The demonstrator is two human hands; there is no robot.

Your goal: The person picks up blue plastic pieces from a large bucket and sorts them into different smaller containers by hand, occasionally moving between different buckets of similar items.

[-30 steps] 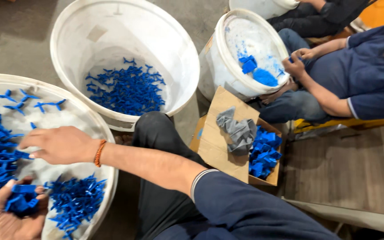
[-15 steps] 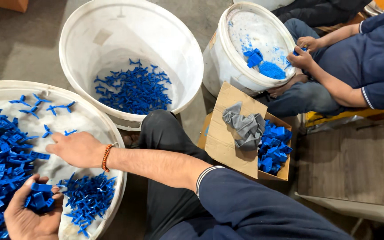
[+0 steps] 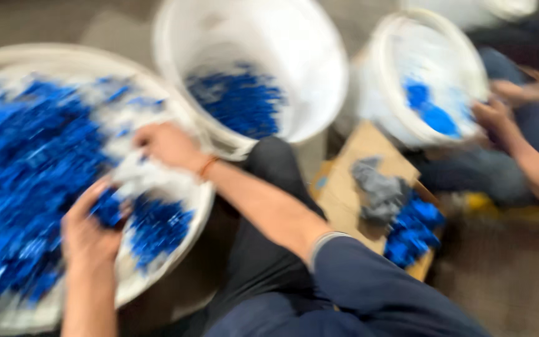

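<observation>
hands (image 3: 129, 190) in tub (image 3: 202, 201), blue parts (image 3: 26, 168)

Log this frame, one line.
left hand: shut on blue parts | right hand: over white tub, grip unclear | frame blurred

left hand (image 3: 88, 234): cupping blue pieces (image 3: 108, 209) | right hand (image 3: 166, 145): in white tub (image 3: 188, 212)

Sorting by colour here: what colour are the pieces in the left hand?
Blue pieces in the left hand, head view, though blurred.
</observation>
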